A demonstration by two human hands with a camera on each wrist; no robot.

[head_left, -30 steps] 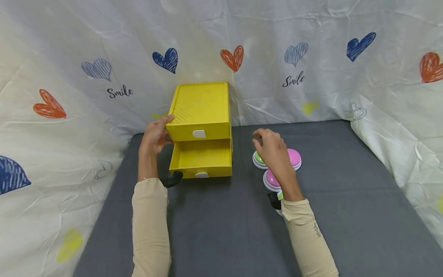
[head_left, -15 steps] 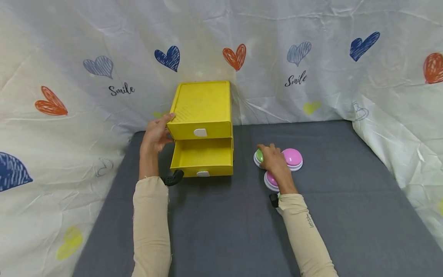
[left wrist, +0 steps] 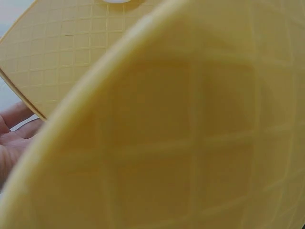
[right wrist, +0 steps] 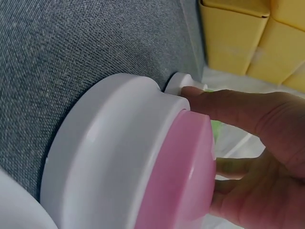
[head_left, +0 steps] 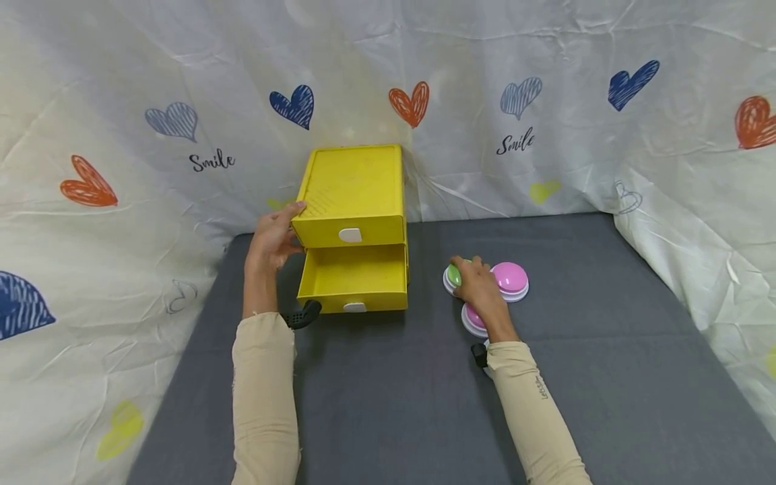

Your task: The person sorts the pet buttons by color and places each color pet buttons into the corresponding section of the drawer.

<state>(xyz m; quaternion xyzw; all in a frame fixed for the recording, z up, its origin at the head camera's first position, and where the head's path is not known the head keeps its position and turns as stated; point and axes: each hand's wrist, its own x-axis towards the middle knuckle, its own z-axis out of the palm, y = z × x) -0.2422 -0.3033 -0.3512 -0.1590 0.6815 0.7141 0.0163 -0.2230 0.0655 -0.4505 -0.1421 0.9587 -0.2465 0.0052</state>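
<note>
A yellow drawer unit (head_left: 354, 182) stands at the back, its lower drawer (head_left: 354, 276) pulled out with nothing visible inside. My left hand (head_left: 271, 236) holds the unit's left front corner, thumb on the top edge and fingers along the side. To the right, my right hand (head_left: 479, 283) grips a green dome push button (head_left: 454, 275) with a white base, thumb at the near side. One pink push button (head_left: 510, 277) sits right of that hand. Another pink push button (right wrist: 178, 176) lies under the wrist, partly covered in the head view.
A further white base (right wrist: 16, 205) shows at the corner of the right wrist view, mostly hidden by my sleeve in the head view. The dark grey tabletop (head_left: 388, 397) meets a white curtain (head_left: 461, 148) with printed hearts behind the unit.
My right hand has come down from above the buttons, and its fingers have closed around the green push button. The left hand stays on the drawer unit.
</note>
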